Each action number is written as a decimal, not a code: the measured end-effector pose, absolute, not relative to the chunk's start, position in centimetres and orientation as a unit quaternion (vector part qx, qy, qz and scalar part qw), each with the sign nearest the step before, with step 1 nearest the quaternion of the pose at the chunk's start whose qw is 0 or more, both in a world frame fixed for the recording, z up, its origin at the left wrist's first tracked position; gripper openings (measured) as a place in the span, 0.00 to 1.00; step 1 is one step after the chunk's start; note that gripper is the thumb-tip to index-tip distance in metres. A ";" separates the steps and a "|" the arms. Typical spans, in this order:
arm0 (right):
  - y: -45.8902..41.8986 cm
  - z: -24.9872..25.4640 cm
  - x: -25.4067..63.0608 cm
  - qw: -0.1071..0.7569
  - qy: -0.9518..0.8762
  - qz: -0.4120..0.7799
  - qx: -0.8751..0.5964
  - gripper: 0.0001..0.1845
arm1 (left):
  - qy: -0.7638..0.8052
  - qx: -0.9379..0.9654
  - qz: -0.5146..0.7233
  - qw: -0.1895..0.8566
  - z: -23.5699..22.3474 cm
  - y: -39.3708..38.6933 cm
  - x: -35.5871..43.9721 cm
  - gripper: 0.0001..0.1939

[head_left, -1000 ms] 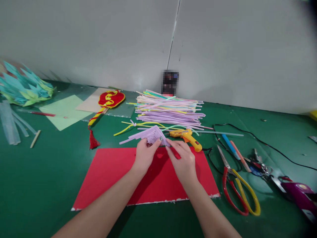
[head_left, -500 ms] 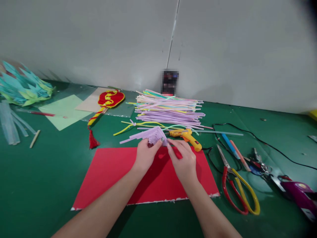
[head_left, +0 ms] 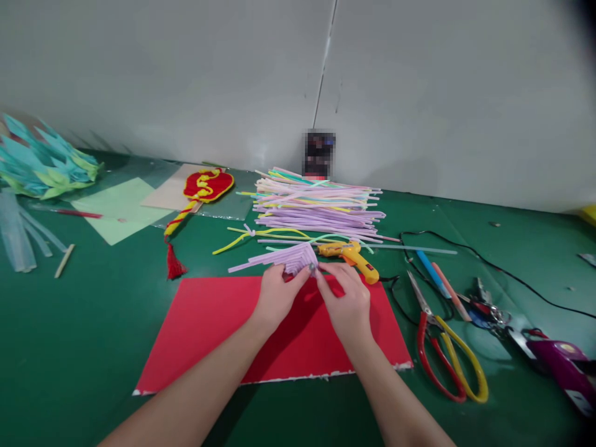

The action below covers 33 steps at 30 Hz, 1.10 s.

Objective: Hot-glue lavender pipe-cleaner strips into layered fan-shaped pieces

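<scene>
Lilac ribbed piece (head_left: 298,253) of nested, bent strips, in the head view, held up near the far edge of the red board (head_left: 218,329), between both hands, corner pointing away from the person and loose ends trailing left. Left hand (head_left: 278,292) narrowed on the piece, thumb on the near side, probably to hold the stacked rows flush. Right hand (head_left: 347,295) pinched narrow at the right-hand end, thumb and forefinger close together, seemingly to steady or press that end; exact contact too small to tell. Red board laid flat on the green table (head_left: 69,347), likely to guard the surface beneath. Just beyond the right hand, yellow glue gun (head_left: 349,250) lying with nozzle leftward and handle nearer, perhaps for a short reach. Farther back, bundle of fuzzy stems (head_left: 321,214) heaped roughly parallel, presumably for easy picking. Right of the board, scissors (head_left: 433,320) with handles toward the person, apparently for ready grasping. Off to the left, tasselled red-and-yellow ornament (head_left: 209,186), well apart, maybe to leave elbow room.
</scene>
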State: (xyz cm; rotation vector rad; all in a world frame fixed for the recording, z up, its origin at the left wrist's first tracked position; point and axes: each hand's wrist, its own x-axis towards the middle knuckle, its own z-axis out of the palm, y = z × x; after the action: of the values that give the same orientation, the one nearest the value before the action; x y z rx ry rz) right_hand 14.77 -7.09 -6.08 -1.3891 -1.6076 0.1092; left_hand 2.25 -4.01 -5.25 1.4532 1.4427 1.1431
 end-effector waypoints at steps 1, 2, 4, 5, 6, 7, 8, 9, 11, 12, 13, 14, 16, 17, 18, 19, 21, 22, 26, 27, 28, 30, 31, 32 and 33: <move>-7.1 -6.1 14.8 0.486 -0.660 0.044 -0.572 0.08 | 0.565 0.569 0.452 0.390 -5.2 -4.0 2.3 0.08; -7.1 -6.1 14.8 0.485 -0.660 0.044 -0.572 0.08 | 0.563 0.568 0.454 0.392 -5.2 -4.0 2.3 0.08; -7.1 -6.1 14.8 0.486 -0.660 0.042 -0.572 0.08 | 0.561 0.567 0.456 0.396 -5.1 -4.0 2.3 0.08; -7.1 -6.1 14.8 0.486 -0.660 0.041 -0.571 0.08 | 0.560 0.568 0.456 0.395 -5.1 -4.0 2.3 0.08; -7.1 -6.1 14.8 0.486 -0.661 0.041 -0.571 0.08 | 0.559 0.569 0.456 0.395 -5.2 -4.0 2.2 0.08; -7.1 -6.1 14.8 0.486 -0.661 0.041 -0.570 0.08 | 0.560 0.569 0.457 0.394 -5.2 -4.0 2.2 0.08; -7.1 -6.1 14.8 0.486 -0.661 0.041 -0.570 0.08 | 0.560 0.568 0.458 0.393 -5.2 -4.0 2.2 0.08; -7.1 -6.1 14.8 0.486 -0.661 0.041 -0.571 0.08 | 0.561 0.566 0.459 0.393 -5.3 -4.0 2.2 0.08; -7.1 -6.1 14.8 0.485 -0.661 0.043 -0.571 0.08 | 0.565 0.564 0.458 0.392 -5.3 -4.0 2.2 0.09; -7.1 -6.1 14.8 0.485 -0.661 0.044 -0.571 0.08 | 0.566 0.565 0.456 0.390 -5.3 -4.0 2.2 0.09; -7.1 -6.1 14.8 0.486 -0.661 0.045 -0.571 0.08 | 0.567 0.567 0.455 0.388 -5.3 -4.0 2.2 0.09; -7.1 -6.0 14.8 0.486 -0.660 0.046 -0.571 0.09 | 0.566 0.568 0.454 0.388 -5.3 -4.0 2.2 0.09; -7.1 -6.0 14.8 0.485 -0.660 0.049 -0.572 0.09 | 0.566 0.565 0.457 0.390 -5.2 -4.0 2.2 0.09; -7.1 -6.0 14.8 0.484 -0.660 0.050 -0.573 0.10 | 0.568 0.558 0.459 0.393 -5.2 -4.0 2.2 0.08; -7.1 -6.0 14.7 0.482 -0.660 0.052 -0.574 0.11 | 0.573 0.549 0.461 0.397 -5.2 -4.0 2.2 0.08; -7.1 -6.0 14.7 0.480 -0.660 0.053 -0.576 0.11 | 0.579 0.538 0.464 0.401 -5.2 -3.9 2.2 0.08; -7.1 -6.0 14.6 0.475 -0.662 0.053 -0.578 0.12 | 0.586 0.510 0.476 0.413 -5.3 -3.8 2.2 0.09; -7.1 -6.1 14.6 0.472 -0.663 0.052 -0.578 0.12 | 0.583 0.495 0.486 0.423 -5.4 -3.7 2.2 0.09; -7.1 -6.4 14.7 0.466 -0.669 0.051 -0.577 0.11 | 0.558 0.447 0.522 0.465 -5.7 -3.6 2.2 0.12; -7.1 -6.4 14.7 0.466 -0.670 0.052 -0.576 0.11 | 0.557 0.441 0.524 0.470 -5.7 -3.6 2.2 0.12; -7.0 -6.5 14.7 0.465 -0.670 0.052 -0.576 0.11 | 0.557 0.439 0.524 0.472 -5.7 -3.6 2.2 0.12; -7.0 -6.6 14.8 0.463 -0.672 0.051 -0.576 0.10 | 0.558 0.438 0.523 0.472 -5.7 -3.6 2.3 0.12; -7.0 -6.6 14.8 0.462 -0.673 0.051 -0.576 0.10 | 0.558 0.438 0.524 0.471 -5.7 -3.6 2.2 0.12; -7.0 -6.6 14.8 0.459 -0.674 0.053 -0.576 0.10 | 0.558 0.438 0.524 0.471 -5.7 -3.6 2.2 0.12; -7.0 -6.6 14.8 0.458 -0.675 0.055 -0.576 0.10 | 0.557 0.438 0.524 0.472 -5.7 -3.6 2.2 0.12</move>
State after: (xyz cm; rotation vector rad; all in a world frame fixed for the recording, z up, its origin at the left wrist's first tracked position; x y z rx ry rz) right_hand 14.83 -7.04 -6.63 -1.4187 -1.6641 0.1358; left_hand 2.23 -3.56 -5.74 1.0714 1.3637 1.2839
